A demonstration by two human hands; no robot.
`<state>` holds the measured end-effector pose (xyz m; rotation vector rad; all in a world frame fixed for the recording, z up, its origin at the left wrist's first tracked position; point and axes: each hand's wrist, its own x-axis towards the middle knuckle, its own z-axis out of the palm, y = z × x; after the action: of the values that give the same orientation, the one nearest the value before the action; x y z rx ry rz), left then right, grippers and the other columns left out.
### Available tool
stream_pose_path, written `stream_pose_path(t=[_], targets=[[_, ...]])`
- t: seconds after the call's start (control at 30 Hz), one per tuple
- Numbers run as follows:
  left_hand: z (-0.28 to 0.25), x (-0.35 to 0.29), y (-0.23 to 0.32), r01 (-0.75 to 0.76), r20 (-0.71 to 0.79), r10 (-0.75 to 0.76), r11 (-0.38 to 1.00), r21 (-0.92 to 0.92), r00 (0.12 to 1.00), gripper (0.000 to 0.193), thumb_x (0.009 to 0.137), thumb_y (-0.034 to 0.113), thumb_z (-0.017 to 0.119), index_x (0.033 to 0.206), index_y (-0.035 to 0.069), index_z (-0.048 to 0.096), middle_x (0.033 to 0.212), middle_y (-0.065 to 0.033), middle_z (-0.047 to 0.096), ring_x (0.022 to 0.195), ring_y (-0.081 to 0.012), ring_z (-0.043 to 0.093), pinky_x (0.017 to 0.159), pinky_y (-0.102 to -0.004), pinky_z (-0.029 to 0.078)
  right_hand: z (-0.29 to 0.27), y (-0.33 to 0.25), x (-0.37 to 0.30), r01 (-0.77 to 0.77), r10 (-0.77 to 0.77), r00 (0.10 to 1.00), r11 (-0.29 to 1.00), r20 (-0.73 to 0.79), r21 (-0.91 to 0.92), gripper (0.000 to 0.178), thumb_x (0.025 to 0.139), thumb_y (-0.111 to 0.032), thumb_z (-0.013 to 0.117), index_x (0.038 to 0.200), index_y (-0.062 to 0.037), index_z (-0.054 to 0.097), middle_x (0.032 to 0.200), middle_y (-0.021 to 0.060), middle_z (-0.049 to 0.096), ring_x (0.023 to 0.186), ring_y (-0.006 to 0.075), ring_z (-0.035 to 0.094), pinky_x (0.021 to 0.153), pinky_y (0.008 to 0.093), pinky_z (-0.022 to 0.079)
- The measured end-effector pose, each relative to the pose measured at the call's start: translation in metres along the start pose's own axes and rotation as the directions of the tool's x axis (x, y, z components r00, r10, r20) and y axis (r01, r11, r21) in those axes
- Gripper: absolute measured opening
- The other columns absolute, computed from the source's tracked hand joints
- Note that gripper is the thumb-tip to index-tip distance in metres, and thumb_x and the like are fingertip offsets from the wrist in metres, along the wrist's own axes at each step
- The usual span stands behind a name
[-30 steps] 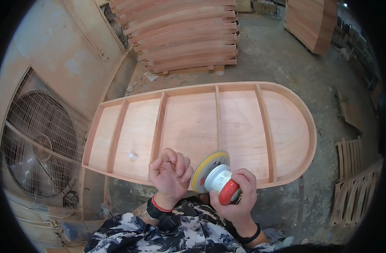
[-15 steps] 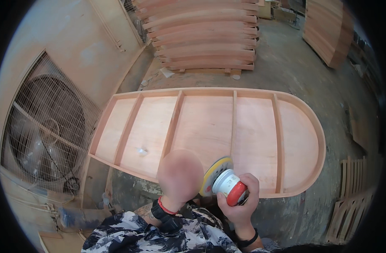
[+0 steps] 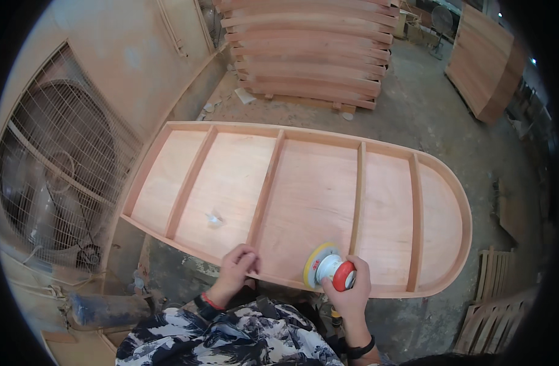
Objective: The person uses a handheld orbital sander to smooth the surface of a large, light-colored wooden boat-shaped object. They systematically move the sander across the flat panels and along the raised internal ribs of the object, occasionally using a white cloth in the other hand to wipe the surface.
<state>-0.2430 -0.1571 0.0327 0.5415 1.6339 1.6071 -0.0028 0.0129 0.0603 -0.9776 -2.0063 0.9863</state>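
Observation:
A random orbital sander (image 3: 330,267) with a white body, red top and yellow-edged pad is in my right hand (image 3: 352,294), whose fingers wrap round its red top. The pad is tilted up on its edge at the near side of a wooden frame panel (image 3: 310,201) with a rounded right end and several crosspieces. Left of the sander, my left hand (image 3: 236,268) is at the panel's near rim, beside the lower end of a crosspiece. Its fingers are curled together; whether anything is in them is hidden.
A small white scrap (image 3: 213,219) lies inside the panel. To the left, a large caged fan (image 3: 63,165) is set in the wall. Stacked curved wooden pieces (image 3: 310,55) stand behind the panel. A wooden slab (image 3: 483,64) is at the far right, slatted pieces (image 3: 496,317) at the near right.
My left hand has come down and left, from raised and blurred to the panel's near rim. The sander has shifted slightly right and its pad has turned. The view has turned a little.

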Motion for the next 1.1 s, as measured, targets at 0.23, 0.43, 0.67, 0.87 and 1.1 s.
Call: stream_pose_path(t=[0.23, 0.43, 0.67, 0.87, 1.1], targets=[[-0.232, 0.080, -0.100, -0.034, -0.241, 0.123, 0.938, 0.344, 0.963, 0.028, 0.096, 0.011, 0.066, 0.121, 0.001, 0.058, 0.092, -0.0038, 0.065, 0.081, -0.0128, 0.063, 0.072, -0.0291, 0.052, 0.135, -0.032, 0.038, 0.029, 0.032, 0.960, 0.977, 0.280, -0.210, 0.062, 0.070, -0.023, 0.087, 0.123, -0.0063, 0.059, 0.111, 0.0175, 0.061, 0.102, 0.0371, 0.065, 0.088, 0.0442, 0.055], [-0.252, 0.124, -0.078, 0.118, -0.046, -0.111, 0.839, 0.532, 0.993, 0.054, 0.088, 0.025, 0.076, 0.133, 0.002, 0.056, 0.096, -0.0099, 0.064, 0.085, -0.0244, 0.065, 0.079, -0.0364, 0.054, 0.272, -0.043, 0.084, 0.066, 0.150, 0.916, 0.858, 0.372, -0.509, 0.064, 0.076, -0.034, 0.079, 0.130, -0.0099, 0.055, 0.118, 0.0193, 0.058, 0.092, 0.0416, 0.068, 0.075, 0.0502, 0.060], [-0.273, 0.161, -0.107, -0.090, 0.192, -0.055, 0.736, 0.671, 0.980, 0.040, 0.092, 0.034, 0.072, 0.125, 0.013, 0.067, 0.095, -0.0112, 0.065, 0.087, -0.0324, 0.067, 0.077, -0.0427, 0.054, 0.312, -0.070, 0.055, 0.105, 0.228, 0.854, 0.805, 0.468, -0.584, 0.062, 0.080, -0.036, 0.078, 0.131, -0.0083, 0.056, 0.118, 0.0201, 0.059, 0.092, 0.0401, 0.069, 0.077, 0.0480, 0.060], [-0.274, 0.160, -0.117, -0.108, 0.185, -0.005, 0.797, 0.594, 0.983, 0.028, 0.093, 0.032, 0.071, 0.114, 0.013, 0.073, 0.096, -0.0102, 0.064, 0.089, -0.0312, 0.067, 0.077, -0.0432, 0.054, 0.306, -0.073, 0.027, 0.079, 0.176, 0.871, 0.872, 0.459, -0.483, 0.059, 0.081, -0.038, 0.081, 0.127, -0.0062, 0.061, 0.119, 0.0194, 0.061, 0.096, 0.0391, 0.070, 0.080, 0.0461, 0.060], [-0.275, 0.149, -0.108, -0.178, 0.227, 0.047, 0.777, 0.604, 0.973, 0.027, 0.094, 0.030, 0.070, 0.112, 0.009, 0.072, 0.104, -0.0107, 0.065, 0.093, -0.0313, 0.067, 0.081, -0.0437, 0.054, 0.314, -0.077, 0.017, 0.019, 0.250, 0.896, 0.804, 0.368, -0.594, 0.056, 0.080, -0.038, 0.081, 0.126, -0.0094, 0.063, 0.120, 0.0175, 0.061, 0.094, 0.0385, 0.071, 0.078, 0.0475, 0.060]])
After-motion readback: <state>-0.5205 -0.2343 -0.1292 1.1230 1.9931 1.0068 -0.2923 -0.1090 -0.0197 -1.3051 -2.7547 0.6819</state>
